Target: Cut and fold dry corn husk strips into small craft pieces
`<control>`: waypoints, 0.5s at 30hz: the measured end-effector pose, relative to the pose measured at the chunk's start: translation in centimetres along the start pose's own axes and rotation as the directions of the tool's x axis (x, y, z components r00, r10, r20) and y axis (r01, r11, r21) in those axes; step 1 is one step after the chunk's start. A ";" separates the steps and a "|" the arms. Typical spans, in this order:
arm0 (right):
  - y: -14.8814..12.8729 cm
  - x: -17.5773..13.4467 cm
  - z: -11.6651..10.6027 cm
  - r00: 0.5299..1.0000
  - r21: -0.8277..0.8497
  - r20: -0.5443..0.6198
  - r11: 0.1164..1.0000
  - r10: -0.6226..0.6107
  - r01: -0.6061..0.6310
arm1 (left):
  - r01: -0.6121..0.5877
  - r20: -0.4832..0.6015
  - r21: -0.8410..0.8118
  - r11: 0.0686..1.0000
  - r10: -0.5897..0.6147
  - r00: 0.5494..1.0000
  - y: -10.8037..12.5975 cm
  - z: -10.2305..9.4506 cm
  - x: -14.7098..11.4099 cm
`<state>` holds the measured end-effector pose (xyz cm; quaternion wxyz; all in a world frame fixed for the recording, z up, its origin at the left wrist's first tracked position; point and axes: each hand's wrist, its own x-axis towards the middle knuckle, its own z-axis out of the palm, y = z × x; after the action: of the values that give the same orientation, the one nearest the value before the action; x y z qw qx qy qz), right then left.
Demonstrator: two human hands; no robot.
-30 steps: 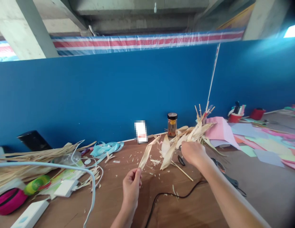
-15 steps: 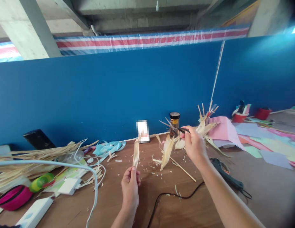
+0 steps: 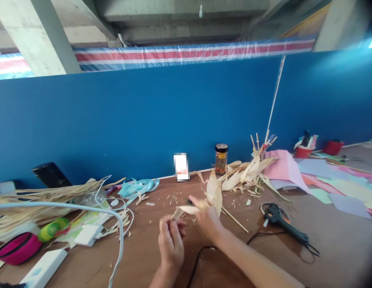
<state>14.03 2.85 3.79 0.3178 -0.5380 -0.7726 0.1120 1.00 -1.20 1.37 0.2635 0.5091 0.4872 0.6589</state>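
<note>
My left hand (image 3: 171, 242) is closed on the lower end of a pale corn husk strip (image 3: 186, 209), which bends over to the right. At the strip's other end, my right hand (image 3: 208, 220) is closed and smeared by motion. A dark bit at its fingertips looks like part of the scissors (image 3: 189, 202); their blades are hidden. Just behind the right hand stands a wider husk piece (image 3: 214, 190). A thin stick (image 3: 235, 220) lies to its right on the brown table (image 3: 138, 256).
A black-lidded jar (image 3: 221, 159) stands near the blue partition, beside a husk bundle (image 3: 249, 173). To the right lie a glue gun (image 3: 288, 226) with its cord and paper sheets (image 3: 348, 206). Blue ribbon (image 3: 138, 187), a white cable (image 3: 121, 232) and a power strip (image 3: 43, 270) are left.
My right hand has swung left and down from beside the jar, bringing the scissors to the husk strip. The strip, upright before, now bends rightward. My left hand has shifted slightly right.
</note>
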 end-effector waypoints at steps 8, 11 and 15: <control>-0.9 -1.1 2.3 0.928 -0.116 0.297 0.956 -0.224 0.268 | 0.081 -0.063 -0.001 0.997 -0.081 0.995 -0.5 -0.3 0.9; 0.4 0.2 0.9 0.864 -0.039 0.388 0.931 -0.320 0.363 | 0.139 -0.073 -0.041 0.989 -0.142 0.987 -0.8 -0.4 1.4; 1.6 1.5 0.3 0.754 0.055 0.490 0.878 -0.438 0.475 | 0.146 -0.077 -0.054 0.988 -0.149 0.986 -0.9 -0.2 1.4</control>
<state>14.70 4.85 3.26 0.1099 -0.2983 -0.9385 0.1347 0.17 0.27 1.09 0.3038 0.4382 0.5178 0.6690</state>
